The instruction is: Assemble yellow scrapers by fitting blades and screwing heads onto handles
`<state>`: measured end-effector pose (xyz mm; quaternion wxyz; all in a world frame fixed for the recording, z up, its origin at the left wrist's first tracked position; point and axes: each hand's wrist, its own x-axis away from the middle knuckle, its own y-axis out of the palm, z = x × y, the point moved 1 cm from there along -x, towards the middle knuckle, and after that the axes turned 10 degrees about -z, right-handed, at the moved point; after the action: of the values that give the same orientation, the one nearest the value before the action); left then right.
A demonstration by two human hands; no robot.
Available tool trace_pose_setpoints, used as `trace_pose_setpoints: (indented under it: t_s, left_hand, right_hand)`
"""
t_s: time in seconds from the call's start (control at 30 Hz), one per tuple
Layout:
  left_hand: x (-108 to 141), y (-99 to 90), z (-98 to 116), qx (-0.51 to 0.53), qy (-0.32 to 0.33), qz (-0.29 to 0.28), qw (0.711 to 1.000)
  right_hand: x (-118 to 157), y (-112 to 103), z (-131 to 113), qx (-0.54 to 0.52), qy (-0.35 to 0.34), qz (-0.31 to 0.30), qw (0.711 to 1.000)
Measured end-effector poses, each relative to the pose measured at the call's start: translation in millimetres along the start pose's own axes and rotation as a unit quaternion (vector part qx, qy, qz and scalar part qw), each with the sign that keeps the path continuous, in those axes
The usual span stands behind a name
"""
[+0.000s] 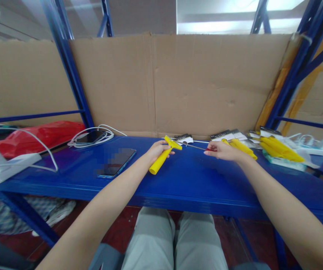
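A yellow T-shaped tool (160, 162) is tilted above the blue tabletop (195, 183), its handle pointing down to the left. My left hand (158, 150) is closed around it just below its head. My right hand (220, 150) is closed on the red handle of a screwdriver (198, 147). The thin metal shaft points left toward the head of the yellow tool; whether its tip touches is too small to tell. Just right of my right hand, more yellow pieces (243, 148) lie on the table.
A dark phone (118, 163) lies left of my left hand, with a coiled white cable (91, 139) behind it. At the far left are a red bag (43, 138) and a power strip (12, 168). Yellow items (281, 149) lie at the right. A cardboard panel (189, 86) stands behind.
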<state>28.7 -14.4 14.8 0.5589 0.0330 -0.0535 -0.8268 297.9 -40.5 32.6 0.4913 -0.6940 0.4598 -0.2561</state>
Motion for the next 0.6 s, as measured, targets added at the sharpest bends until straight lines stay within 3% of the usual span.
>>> trace_pose_setpoints:
  t_s: [0.6]
  left_hand:
    - [-0.9,0.9,-1.4,-0.055,0.012,-0.004,0.998]
  right_hand:
    - [-0.6,0.9,-0.7,-0.012,-0.006,0.001,1.0]
